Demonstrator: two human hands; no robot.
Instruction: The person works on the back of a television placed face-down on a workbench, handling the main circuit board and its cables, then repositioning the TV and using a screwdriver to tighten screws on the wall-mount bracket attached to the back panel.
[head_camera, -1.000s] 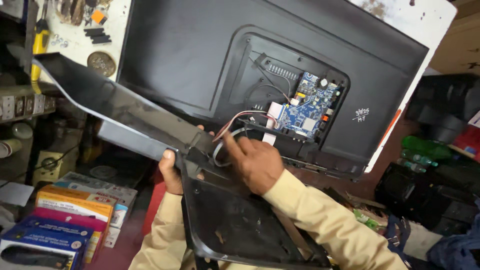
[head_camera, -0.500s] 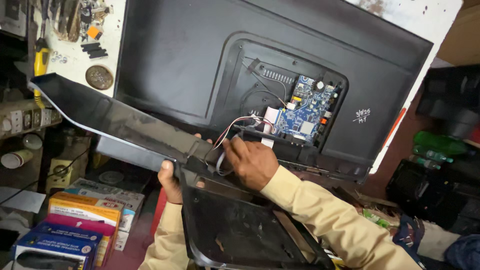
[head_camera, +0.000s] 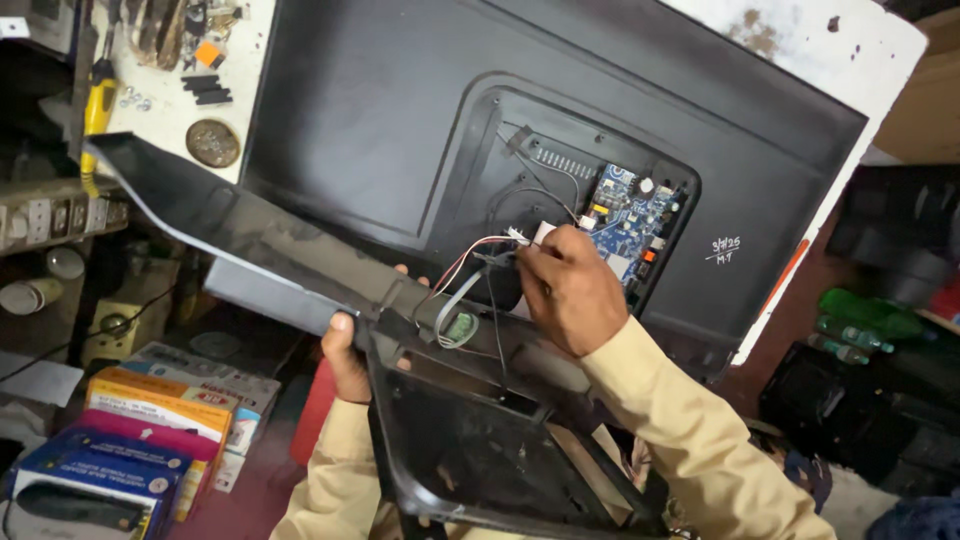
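Setting: cluttered repair bench; white counter (head_camera: 170, 110) carries a TV (head_camera: 400, 130) lying face down, boxes (head_camera: 150, 420) below-left of it.
Right grip: right hand (head_camera: 572, 288) pinched together on the white plug (head_camera: 517, 236) of the red-white wires (head_camera: 465, 262).
Left grip: left hand (head_camera: 347, 352) clamped on the back cover (head_camera: 300, 270).
Change: the right hand has moved from the cover's edge up towards the blue board (head_camera: 630, 215); judging by that, the lead is being freed or plugged.
Cover: lifted off the TV, long axis running upper-left to lower-right, far end pointing upper-left.
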